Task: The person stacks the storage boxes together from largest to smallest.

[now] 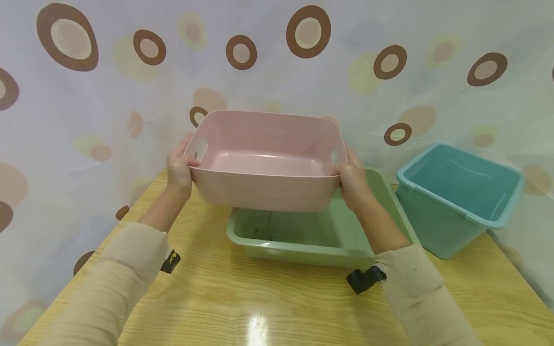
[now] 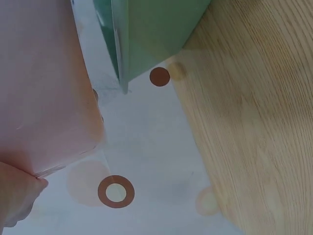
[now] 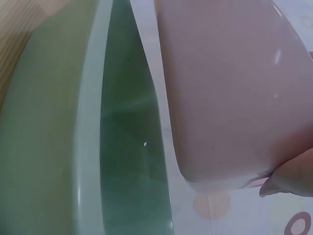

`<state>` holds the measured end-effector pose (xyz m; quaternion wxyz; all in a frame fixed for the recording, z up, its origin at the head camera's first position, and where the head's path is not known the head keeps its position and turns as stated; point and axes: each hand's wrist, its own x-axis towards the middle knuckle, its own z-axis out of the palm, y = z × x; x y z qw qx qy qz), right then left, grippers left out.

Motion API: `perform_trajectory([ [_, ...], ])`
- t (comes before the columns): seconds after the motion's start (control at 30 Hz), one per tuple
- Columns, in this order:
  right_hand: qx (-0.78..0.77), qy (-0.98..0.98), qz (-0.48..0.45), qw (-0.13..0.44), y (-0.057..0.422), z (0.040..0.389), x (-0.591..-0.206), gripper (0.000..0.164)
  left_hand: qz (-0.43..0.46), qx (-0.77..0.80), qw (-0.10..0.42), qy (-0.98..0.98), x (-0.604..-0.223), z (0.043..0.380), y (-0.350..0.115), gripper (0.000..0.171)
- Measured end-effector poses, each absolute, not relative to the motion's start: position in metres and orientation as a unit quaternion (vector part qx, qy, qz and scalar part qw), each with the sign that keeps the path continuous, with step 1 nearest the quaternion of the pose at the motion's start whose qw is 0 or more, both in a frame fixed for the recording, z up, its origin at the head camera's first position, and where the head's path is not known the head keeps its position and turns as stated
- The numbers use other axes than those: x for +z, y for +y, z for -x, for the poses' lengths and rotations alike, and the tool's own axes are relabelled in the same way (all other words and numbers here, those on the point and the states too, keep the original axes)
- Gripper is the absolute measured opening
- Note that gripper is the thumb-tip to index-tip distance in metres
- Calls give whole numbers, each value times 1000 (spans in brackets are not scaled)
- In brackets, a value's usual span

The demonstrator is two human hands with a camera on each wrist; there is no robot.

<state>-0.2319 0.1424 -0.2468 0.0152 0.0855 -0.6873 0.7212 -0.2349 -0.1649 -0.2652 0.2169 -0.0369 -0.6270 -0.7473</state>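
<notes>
A pink plastic storage bin [image 1: 264,192] is held up in the air, its open top tilted toward me, with nothing seen inside. My left hand [image 1: 179,166] grips its left end by the handle hole, the thumb over the rim. At the other end my right hand [image 1: 352,180] holds the right handle in the same way. Below and behind the pink bin, a larger green bin [image 1: 303,254] stands on the table, partly hidden by it. Both wrist views show the pink bin's outer wall, with the left fingers [image 2: 19,191] and right fingers [image 3: 293,176] at its edge.
A blue-green bin [image 1: 454,206] stands tilted at the right, beside the green bin. The wooden table [image 1: 225,302] reaches back to a wall covering [image 1: 268,29] with brown and yellow circles. Small black mounts [image 1: 365,279] sit at the wrists.
</notes>
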Motion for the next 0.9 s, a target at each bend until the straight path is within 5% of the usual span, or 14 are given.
perform_trajectory([
  [0.9,733,-675,-84,17,220,221,-256,85,46,-748,190,-635,-275,236,-93,74],
])
